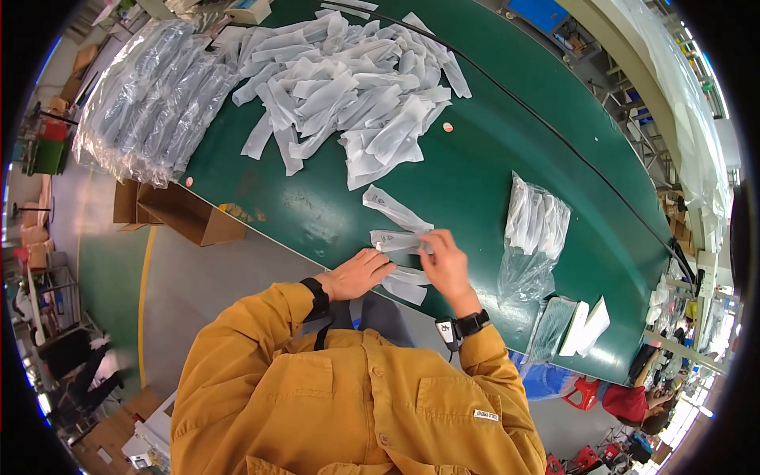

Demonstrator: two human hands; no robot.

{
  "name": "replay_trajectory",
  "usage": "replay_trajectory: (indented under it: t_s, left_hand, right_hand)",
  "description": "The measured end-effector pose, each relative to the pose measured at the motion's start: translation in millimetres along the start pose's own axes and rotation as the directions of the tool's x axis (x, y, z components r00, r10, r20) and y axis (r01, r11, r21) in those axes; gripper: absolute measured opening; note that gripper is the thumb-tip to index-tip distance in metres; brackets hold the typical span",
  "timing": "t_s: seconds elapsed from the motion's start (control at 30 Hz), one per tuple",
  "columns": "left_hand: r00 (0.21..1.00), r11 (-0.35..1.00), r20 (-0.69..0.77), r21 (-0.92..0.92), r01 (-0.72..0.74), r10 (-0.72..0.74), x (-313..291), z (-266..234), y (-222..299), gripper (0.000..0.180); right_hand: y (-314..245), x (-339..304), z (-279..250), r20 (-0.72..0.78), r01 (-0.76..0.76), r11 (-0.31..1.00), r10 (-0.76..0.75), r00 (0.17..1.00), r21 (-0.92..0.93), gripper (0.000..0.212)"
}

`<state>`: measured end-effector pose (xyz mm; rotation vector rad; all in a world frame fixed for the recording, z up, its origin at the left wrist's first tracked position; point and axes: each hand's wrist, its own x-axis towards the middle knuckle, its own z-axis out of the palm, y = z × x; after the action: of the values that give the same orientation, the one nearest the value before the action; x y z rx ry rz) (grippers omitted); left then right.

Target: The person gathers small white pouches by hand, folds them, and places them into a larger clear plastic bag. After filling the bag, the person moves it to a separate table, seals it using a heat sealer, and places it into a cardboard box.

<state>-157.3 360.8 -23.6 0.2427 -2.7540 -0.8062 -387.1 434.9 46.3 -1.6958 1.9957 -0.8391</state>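
Frosted white pouch (398, 241): one, at green table's (491, 150) near edge, between hands. Judged light, soft, slippery, easily creased; best pinched at narrow ends. Right hand (447, 263): fingers curled at pouch's right end, grip cannot be told. Left hand (356, 274): by lower left end, fingers bent, grip likewise unclear. Hands apart. Single pouch (394, 209) beyond; nearer pouches (405, 290) below. Outward: loose heap (340, 87); clear bag (538, 226), right; bagged bundles (150, 95), far left.

Green table (483, 162); grey floor (194, 285), yellow line (146, 285) beside green strip (115, 277); red stool (590, 386) lower right.
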Motion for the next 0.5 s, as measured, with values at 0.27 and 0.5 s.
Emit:
replay_trajectory:
  t_s: [0.27, 0.5]
  left_hand:
    - [0.994, 0.997, -0.105, 0.058, 0.042, -0.036, 20.1, -39.4, 18.4, 0.052]
    - [0.997, 0.995, 0.009, -0.056, 0.083, -0.082, 0.6, -16.1, -6.2, 0.055]
  right_hand:
    - [21.6, -12.2, 33.9, 0.145, -0.044, 0.999, 0.047, 0.988, -0.022, 0.038]
    - [-19.7, 31.8, 16.9, -0.02, -0.065, 0.998, 0.066, 0.998, 0.018, 0.03]
